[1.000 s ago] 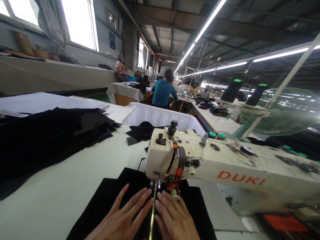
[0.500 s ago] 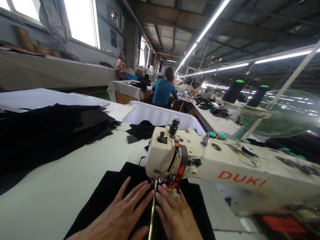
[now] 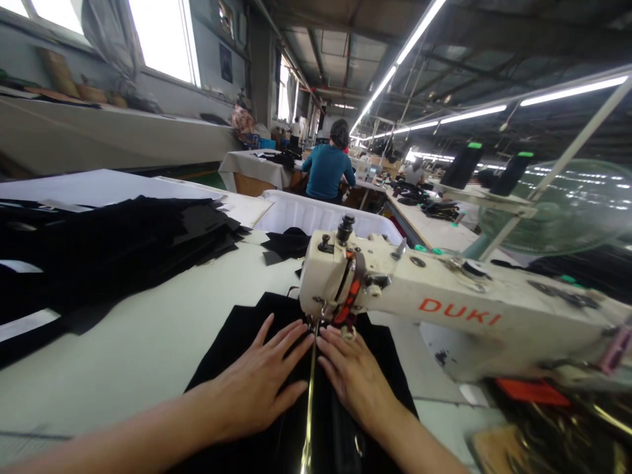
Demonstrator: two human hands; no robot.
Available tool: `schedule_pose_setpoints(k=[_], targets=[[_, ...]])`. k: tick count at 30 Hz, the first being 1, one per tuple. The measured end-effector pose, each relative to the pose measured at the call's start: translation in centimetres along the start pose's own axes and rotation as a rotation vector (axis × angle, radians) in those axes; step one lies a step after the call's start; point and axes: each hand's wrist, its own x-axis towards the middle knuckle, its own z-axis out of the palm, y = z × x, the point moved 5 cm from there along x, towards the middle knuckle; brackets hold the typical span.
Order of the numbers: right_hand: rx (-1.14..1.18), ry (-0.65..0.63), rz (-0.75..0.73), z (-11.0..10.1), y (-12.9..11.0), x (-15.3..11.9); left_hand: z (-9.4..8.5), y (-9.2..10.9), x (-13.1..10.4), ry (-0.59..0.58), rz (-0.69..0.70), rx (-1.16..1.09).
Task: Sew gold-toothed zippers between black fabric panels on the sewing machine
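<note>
A black fabric piece lies under the head of a white sewing machine. Down its middle runs a gold metallic zipper, leading up to the presser foot. My left hand rests flat on the cloth left of the gold line, fingers stretched and spread. To the right of that line, my right hand lies on the fabric with its fingers extended toward the needle area. Both sets of fingertips are close to the presser foot. The needle point itself is hard to make out.
On the left of the table lies a stack of black fabric pieces. Behind the machine stands a white plastic bin. Black thread cones and a green fan are at right. A person in a blue top sits ahead.
The view has tilted down and shifted, so more of my forearms and the gold line show. Both hands stay flat beside the line near the presser foot.
</note>
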Motion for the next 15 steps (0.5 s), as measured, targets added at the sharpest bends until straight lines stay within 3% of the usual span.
schedule_pose_setpoints(k=[3, 6, 9, 11, 15], targets=[[0.041, -0.071, 0.109, -0.8, -1.5, -1.4, -0.2, 1.3, -1.4, -0.048, -0.022, -0.027], [0.178, -0.072, 0.225, -1.7, -4.2, -4.4, -0.4, 4.6, -4.7, -0.090, 0.050, -0.099], [0.271, -0.072, 0.233, -1.9, -7.0, -7.3, -0.5, 6.8, -8.0, -0.047, 0.074, -0.133], [0.272, -0.063, 0.189, -1.7, -8.2, -8.3, -0.4, 6.8, -9.1, -0.025, 0.040, -0.140], [0.265, -0.036, 0.131, -1.6, -8.1, -8.2, -0.4, 4.5, -9.4, -0.057, -0.042, -0.232]])
